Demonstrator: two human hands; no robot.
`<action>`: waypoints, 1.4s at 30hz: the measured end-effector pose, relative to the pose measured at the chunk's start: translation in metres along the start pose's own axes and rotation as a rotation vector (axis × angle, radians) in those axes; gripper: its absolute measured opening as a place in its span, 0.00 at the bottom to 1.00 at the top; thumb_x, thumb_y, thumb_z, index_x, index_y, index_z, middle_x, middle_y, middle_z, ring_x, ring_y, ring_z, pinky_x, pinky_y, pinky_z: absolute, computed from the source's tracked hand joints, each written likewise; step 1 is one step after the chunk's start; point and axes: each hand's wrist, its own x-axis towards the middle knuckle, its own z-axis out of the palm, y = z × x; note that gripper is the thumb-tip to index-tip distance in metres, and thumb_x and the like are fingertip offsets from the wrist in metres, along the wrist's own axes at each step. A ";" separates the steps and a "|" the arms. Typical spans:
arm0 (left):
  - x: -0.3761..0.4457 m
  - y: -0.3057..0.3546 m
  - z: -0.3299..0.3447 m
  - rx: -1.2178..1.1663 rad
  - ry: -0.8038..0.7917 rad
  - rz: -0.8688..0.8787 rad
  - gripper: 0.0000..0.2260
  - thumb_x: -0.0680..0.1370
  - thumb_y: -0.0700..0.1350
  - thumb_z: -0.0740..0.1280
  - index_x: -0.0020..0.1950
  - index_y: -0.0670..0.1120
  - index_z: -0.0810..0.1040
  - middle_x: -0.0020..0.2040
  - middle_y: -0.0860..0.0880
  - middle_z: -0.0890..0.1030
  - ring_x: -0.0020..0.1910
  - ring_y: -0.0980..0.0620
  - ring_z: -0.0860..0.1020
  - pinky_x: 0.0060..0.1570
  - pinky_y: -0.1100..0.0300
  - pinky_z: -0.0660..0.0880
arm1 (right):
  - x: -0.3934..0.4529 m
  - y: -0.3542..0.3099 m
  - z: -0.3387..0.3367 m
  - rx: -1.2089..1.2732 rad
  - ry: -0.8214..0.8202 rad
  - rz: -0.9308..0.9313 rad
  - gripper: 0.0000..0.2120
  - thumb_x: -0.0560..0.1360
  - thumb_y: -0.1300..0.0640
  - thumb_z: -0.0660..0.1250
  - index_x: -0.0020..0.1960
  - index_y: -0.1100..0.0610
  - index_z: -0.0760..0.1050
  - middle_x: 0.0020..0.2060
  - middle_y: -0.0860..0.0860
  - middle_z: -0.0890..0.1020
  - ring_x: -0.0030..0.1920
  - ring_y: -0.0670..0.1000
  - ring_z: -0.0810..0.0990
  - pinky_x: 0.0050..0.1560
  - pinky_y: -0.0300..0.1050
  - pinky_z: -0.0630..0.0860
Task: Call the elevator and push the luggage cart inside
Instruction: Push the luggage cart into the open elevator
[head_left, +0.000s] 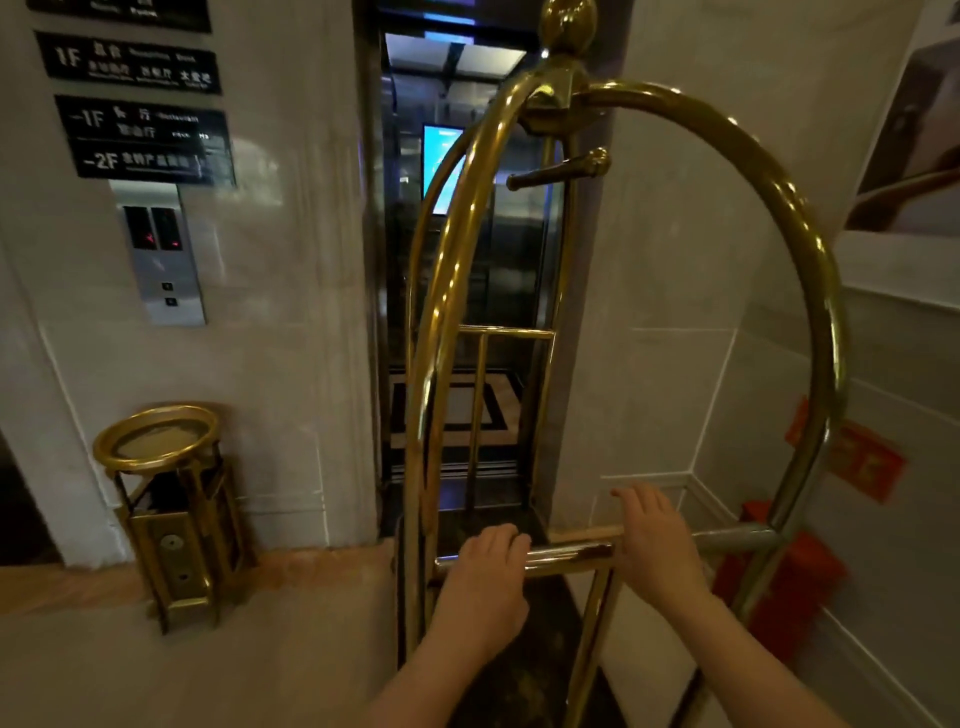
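A brass luggage cart (810, 218) with tall arched tubes and a dark deck stands right in front of me, its front end at the elevator threshold. My left hand (485, 577) is wrapped over the cart's horizontal push bar (569, 553). Just to its right, my right hand (657, 540) lies on the same bar with its fingers curled over the top. The elevator doorway (462, 249) stands open, showing a lit screen and a patterned floor inside. The steel call panel (166, 254) with two small buttons hangs on the wall left of the door.
A brass ashtray bin (171, 509) stands against the marble wall left of the doorway. Black floor signs (140, 135) hang above the call panel. A red box (779, 587) sits on the floor by the right wall, close behind the cart's right arch.
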 end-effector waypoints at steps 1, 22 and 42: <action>0.007 0.001 0.008 0.029 -0.039 -0.037 0.26 0.75 0.43 0.64 0.72 0.50 0.63 0.70 0.50 0.68 0.68 0.51 0.64 0.70 0.52 0.60 | 0.005 0.021 0.005 -0.045 -0.075 -0.001 0.33 0.71 0.53 0.72 0.72 0.53 0.63 0.69 0.52 0.69 0.69 0.54 0.65 0.70 0.53 0.62; 0.094 -0.025 0.050 0.319 -0.135 -0.150 0.13 0.73 0.60 0.63 0.52 0.54 0.73 0.47 0.53 0.81 0.41 0.52 0.79 0.39 0.56 0.72 | 0.111 0.166 0.058 -0.250 -0.346 -0.443 0.13 0.70 0.43 0.63 0.54 0.43 0.74 0.45 0.45 0.82 0.42 0.48 0.80 0.38 0.43 0.71; 0.262 -0.106 0.095 0.195 -0.222 -0.126 0.10 0.73 0.58 0.67 0.49 0.55 0.74 0.38 0.56 0.76 0.35 0.58 0.74 0.36 0.61 0.70 | 0.271 0.160 0.127 -0.177 -0.265 -0.499 0.22 0.66 0.29 0.54 0.48 0.43 0.73 0.34 0.42 0.78 0.31 0.41 0.72 0.30 0.38 0.62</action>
